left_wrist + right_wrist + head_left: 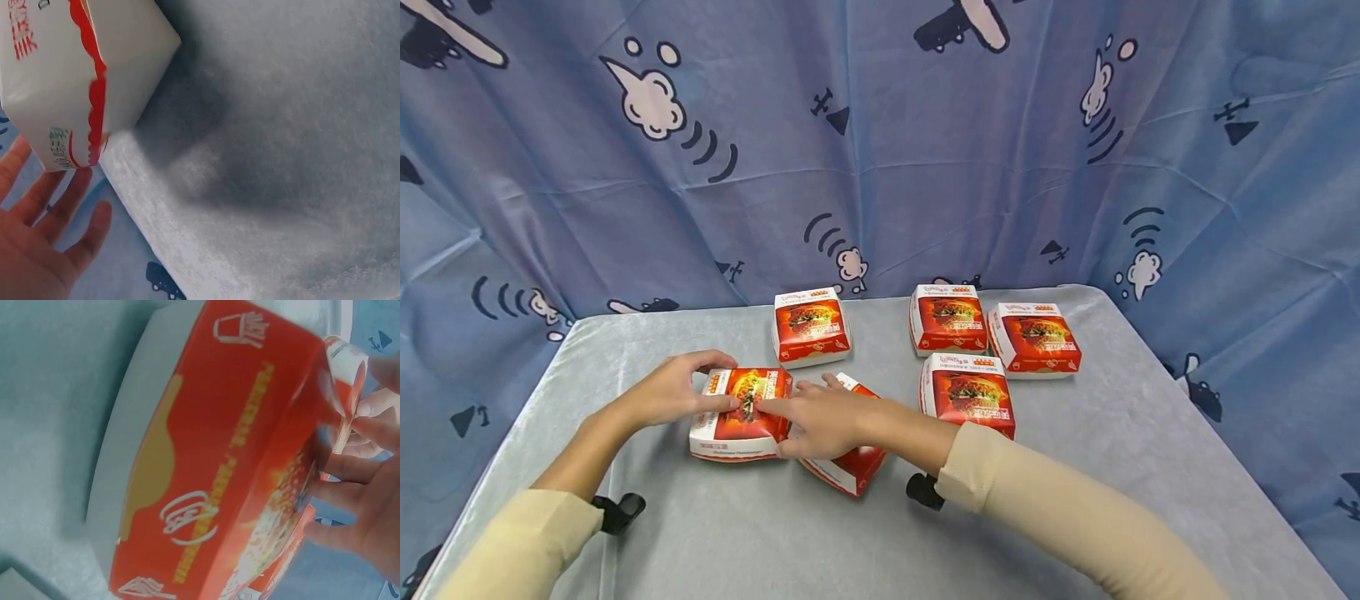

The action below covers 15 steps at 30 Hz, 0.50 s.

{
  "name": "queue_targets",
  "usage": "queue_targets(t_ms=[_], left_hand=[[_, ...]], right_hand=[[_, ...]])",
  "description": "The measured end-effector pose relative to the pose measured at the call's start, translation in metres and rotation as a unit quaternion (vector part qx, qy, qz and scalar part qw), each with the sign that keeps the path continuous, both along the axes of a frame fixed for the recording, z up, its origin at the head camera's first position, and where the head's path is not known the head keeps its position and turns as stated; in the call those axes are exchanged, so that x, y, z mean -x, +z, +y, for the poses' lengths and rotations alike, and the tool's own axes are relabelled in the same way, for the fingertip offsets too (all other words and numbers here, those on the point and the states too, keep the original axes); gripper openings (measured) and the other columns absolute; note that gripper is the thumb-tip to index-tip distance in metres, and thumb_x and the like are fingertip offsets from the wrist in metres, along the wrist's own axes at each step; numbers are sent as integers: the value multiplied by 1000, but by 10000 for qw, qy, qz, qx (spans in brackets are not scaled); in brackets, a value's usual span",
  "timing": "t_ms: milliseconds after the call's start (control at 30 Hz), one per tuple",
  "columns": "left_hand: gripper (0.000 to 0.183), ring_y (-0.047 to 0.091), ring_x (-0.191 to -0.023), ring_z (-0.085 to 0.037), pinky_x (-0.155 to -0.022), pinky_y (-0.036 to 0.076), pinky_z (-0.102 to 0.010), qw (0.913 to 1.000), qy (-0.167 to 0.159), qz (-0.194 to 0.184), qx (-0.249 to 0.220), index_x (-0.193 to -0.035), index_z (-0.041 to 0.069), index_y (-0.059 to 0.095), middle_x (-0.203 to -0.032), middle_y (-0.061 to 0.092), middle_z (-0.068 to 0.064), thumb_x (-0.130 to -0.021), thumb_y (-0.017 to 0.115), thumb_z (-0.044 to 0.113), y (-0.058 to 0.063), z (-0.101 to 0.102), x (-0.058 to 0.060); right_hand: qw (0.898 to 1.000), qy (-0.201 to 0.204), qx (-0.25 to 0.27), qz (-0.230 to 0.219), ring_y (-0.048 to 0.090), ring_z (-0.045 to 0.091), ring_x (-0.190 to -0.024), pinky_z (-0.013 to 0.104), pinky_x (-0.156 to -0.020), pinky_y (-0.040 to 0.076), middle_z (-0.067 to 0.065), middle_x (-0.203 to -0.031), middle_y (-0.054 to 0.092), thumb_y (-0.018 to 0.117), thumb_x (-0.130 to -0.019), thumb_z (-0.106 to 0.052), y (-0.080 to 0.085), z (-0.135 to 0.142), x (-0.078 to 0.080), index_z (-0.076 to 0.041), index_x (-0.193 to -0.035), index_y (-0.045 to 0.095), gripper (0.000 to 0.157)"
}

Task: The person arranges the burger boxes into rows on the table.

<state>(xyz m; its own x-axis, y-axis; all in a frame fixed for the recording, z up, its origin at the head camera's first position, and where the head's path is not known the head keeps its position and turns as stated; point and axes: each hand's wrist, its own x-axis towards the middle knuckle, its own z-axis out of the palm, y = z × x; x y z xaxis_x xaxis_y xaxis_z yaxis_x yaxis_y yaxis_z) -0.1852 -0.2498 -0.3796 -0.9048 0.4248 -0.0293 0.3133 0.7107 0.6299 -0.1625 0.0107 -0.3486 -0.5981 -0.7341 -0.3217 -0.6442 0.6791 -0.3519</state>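
Note:
Several red-and-white burger boxes stand about the table. My left hand (pixel 673 390) grips the left end of the leftmost burger box (pixel 752 425), its thumb over the lid and a finger along the far edge. In the left wrist view, spread fingers (pixel 65 200) meet the white end of this box (pixel 56 81). My right hand (pixel 827 421) holds the right end, a finger on the lid and the thumb at the front corner. Beneath that hand lies a slanted burger box (pixel 857 467), partly hidden by it; its red side (pixel 206 450) fills much of the right wrist view.
Behind the hands stands one burger box (pixel 811 327). To the right are three more: a back box (pixel 949 318), a right-hand box (pixel 1036 340) and a front box (pixel 967 392) beside my right forearm. A grey cloth covers the table (pixel 737 533); a blue patterned curtain (pixel 880 150) hangs behind.

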Motion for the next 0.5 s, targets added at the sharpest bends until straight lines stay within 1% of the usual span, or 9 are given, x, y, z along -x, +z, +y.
queue_targets(t_ms=[100, 200, 367, 433, 500], left_hand=[[54, 58, -114, -35, -95, 45, -60, 9999, 50, 67, 59, -119, 6, 64, -118, 66, -11, -83, 79, 42, 0, 0, 0], [51, 60, -110, -32, -93, 47, -57, 9998, 110, 132, 101, -113, 7, 64, -113, 67, -9, -81, 80, 43, 0, -1, 0], [43, 61, -107, -31, -88, 49, -52, 9995, 189, 182, 183, -105, 11, 62, -107, 67, -7, -83, 79, 44, 0, -2, -1], [41, 61, -108, -32, -87, 49, -52, 9994, 210, 183, 219, -103, 11, 62, -107, 68, -7, -84, 78, 43, 0, -2, -1], [42, 61, -109, -33, -88, 49, -53, 9994, 202, 189, 216, -106, 10, 62, -110, 68, -9, -85, 77, 43, 1, -2, -1]], right_hand=[[9999, 90, -57, 43, 31, 29, -145, 62, -116, 17, -5, -149, 49, 58, -98, -41, 1, 0, -2, -31, -153, 40, 59], [9998, 159, -71, 58, 32, 28, -145, 62, -115, 18, -7, -146, 52, 58, -98, -40, 1, 1, -3, -33, -153, 41, 58], [9997, 250, 5, 83, 32, 28, -145, 59, -116, 20, -8, -147, 50, 56, -98, -39, -1, 2, 0, -32, -153, 41, 58], [9996, 276, 28, 79, 33, 28, -145, 58, -116, 20, -8, -148, 49, 56, -98, -38, -1, 3, 1, -31, -153, 41, 57], [9995, 294, 34, 53, 33, 29, -145, 57, -117, 20, -7, -149, 49, 56, -99, -37, 0, 4, 3, -31, -153, 41, 57]])
